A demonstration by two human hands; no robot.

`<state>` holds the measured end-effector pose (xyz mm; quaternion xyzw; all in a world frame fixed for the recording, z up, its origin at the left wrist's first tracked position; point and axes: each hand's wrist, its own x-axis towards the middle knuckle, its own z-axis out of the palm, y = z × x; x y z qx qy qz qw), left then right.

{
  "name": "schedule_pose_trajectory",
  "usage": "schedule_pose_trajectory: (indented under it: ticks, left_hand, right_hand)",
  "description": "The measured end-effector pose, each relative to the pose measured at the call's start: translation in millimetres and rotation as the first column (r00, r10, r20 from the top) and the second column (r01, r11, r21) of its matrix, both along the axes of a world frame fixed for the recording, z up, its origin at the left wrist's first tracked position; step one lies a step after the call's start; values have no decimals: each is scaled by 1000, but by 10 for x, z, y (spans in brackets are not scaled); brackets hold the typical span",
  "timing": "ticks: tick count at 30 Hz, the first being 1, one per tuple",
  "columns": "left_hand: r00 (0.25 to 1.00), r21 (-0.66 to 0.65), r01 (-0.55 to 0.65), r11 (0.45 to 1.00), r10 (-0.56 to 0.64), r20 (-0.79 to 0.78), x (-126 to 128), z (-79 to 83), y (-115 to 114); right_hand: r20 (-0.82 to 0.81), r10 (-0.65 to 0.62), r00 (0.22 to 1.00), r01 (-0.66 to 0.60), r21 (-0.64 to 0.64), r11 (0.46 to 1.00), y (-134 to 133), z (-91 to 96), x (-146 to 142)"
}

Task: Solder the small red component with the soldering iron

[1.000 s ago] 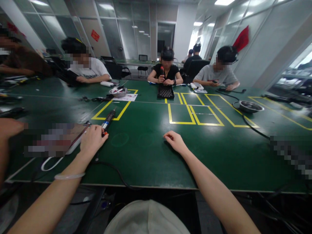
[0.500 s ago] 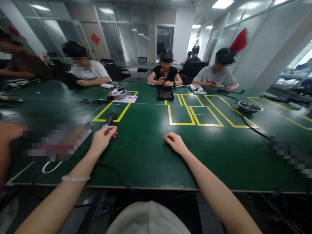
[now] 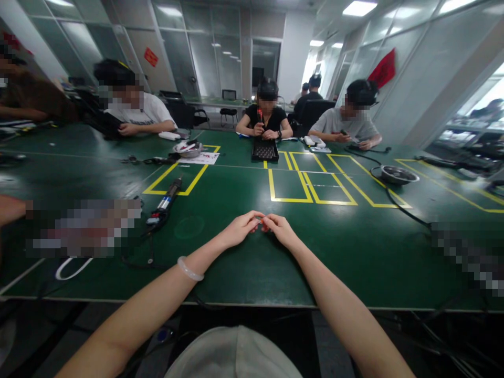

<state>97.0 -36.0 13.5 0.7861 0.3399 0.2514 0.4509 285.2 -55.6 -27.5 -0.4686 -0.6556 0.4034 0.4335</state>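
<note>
My left hand (image 3: 241, 230) and my right hand (image 3: 280, 229) meet at their fingertips over the green table (image 3: 244, 262), just in front of me. Both are pinched together around a tiny orange-red thing (image 3: 261, 223) that I cannot make out. An electric screwdriver (image 3: 165, 202) with a black and silver body lies on the table to the left of my left hand, its black cable (image 3: 137, 260) trailing toward the near edge. A pale bangle sits on my left wrist.
Yellow tape rectangles (image 3: 307, 184) mark the table's middle. A black tray (image 3: 264, 149) lies before the person opposite. A metal bowl (image 3: 397, 174) with a cable sits at right, another bowl (image 3: 188, 149) and paper at left. Several people sit around the far side. Blurred patches lie at both sides.
My left hand let go of the screwdriver, which now lies on the table, and moved right to meet my right hand. The right hand barely moved.
</note>
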Motion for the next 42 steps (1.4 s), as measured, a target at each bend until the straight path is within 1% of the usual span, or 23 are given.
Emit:
schedule_pose_trajectory:
  ticks: [2,4,6,10,11,13,17,20,27,30,33,36,38,39,40,41,42]
  left_hand:
    - [999,111,3,994,2,-46,-23,-12,-49]
    - [998,157,-3,988,14,-69,-45,-24,-74]
    - [998,140,-27,990,35,-50,-49,-53,-66]
    - [994,-8,-77,997,78,76,-31,-158,11]
    - [992,-29,-79,996,81,98,-31,-177,26]
    - [991,-20,-86,996,87,101,-38,-188,36]
    - [993,108,-117,987,113,45,-66,-132,-1]
    - [992,178,-121,977,116,39,-74,-115,-17]
    - [994,179,-106,978,101,37,-87,-178,18]
    - [993,188,-121,975,117,31,-97,-168,20]
    - [989,230,-144,962,145,12,-129,-123,34]
    - [982,314,-168,934,186,-28,-245,-45,92]
    - [963,394,-201,897,255,-89,-409,10,160]
    - [942,441,-221,870,308,-136,-522,34,199]
    - [909,489,-237,840,369,-194,-656,53,241]
    - [860,538,-248,806,438,-260,-809,67,283]
    - [791,582,-266,768,519,-324,-978,75,323]
  right_hand:
    - [-45,27,999,-28,-23,999,-2,2,-5]
    - [-86,50,995,-54,-49,997,-5,0,-10]
    - [-125,63,990,-70,-59,996,-9,-3,-17]
    - [-179,65,982,-71,-30,997,-20,10,-36]
    - [-177,64,982,-69,-25,997,-22,15,-40]
    - [-159,56,986,-60,-19,998,-25,22,-45]
    - [-159,38,986,-41,-10,999,-22,10,-43]
    - [-177,41,983,-43,-8,999,-21,-10,-46]
    - [-85,44,995,-40,42,998,-24,-18,-51]
    - [-40,23,999,-20,54,998,-19,-8,-36]
    - [-7,-15,1000,16,65,998,-13,-8,-23]
    - [22,-38,999,37,72,997,-7,-19,-14]
    - [47,-47,998,43,69,997,-6,-26,-8]
    - [58,-50,997,46,68,997,-7,-29,-5]
    - [69,-53,996,48,67,997,-9,-29,-3]
    - [79,-55,995,49,65,997,-12,-28,-2]
    - [86,-55,995,50,63,997,-16,-26,-1]
